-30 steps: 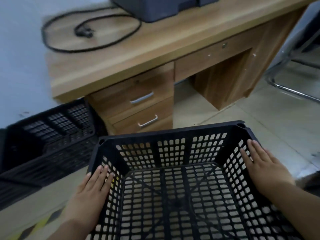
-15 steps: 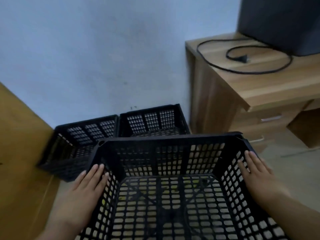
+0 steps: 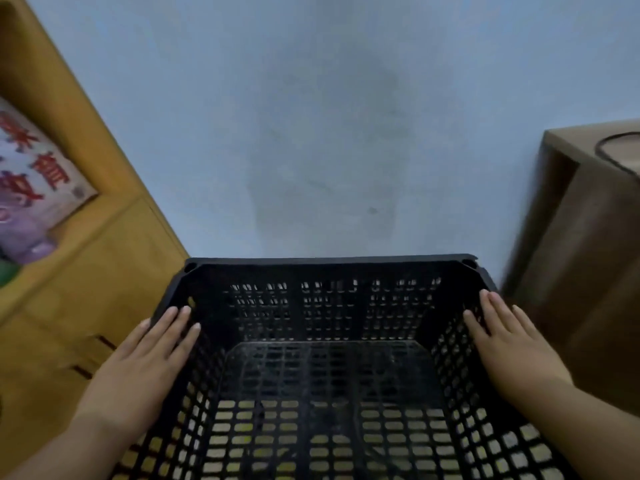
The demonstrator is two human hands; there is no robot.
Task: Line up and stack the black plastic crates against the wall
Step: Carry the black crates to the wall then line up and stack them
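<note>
I hold a black perforated plastic crate (image 3: 329, 268) in front of me, its open top facing up and its far rim close to the pale blue wall. My left hand (image 3: 138, 368) lies flat against the crate's left side with fingers pointing forward. My right hand (image 3: 509, 341) presses the right side the same way. Through the crate's mesh floor I see dark grid shapes and yellowish patches below. The two black crates that stood on the floor by the wall are hidden behind the held crate.
An orange wooden cabinet (image 3: 83, 278) stands on the left, with a printed box (image 3: 31, 174) on its shelf. A brown wooden desk (image 3: 588, 237) with a black cable (image 3: 616, 154) on top stands on the right. The wall (image 3: 311, 116) fills the middle.
I have turned left and moved toward the wall with the crate in both hands. The two floor crates have slipped out of sight behind it, and the desk has shifted to the right edge.
</note>
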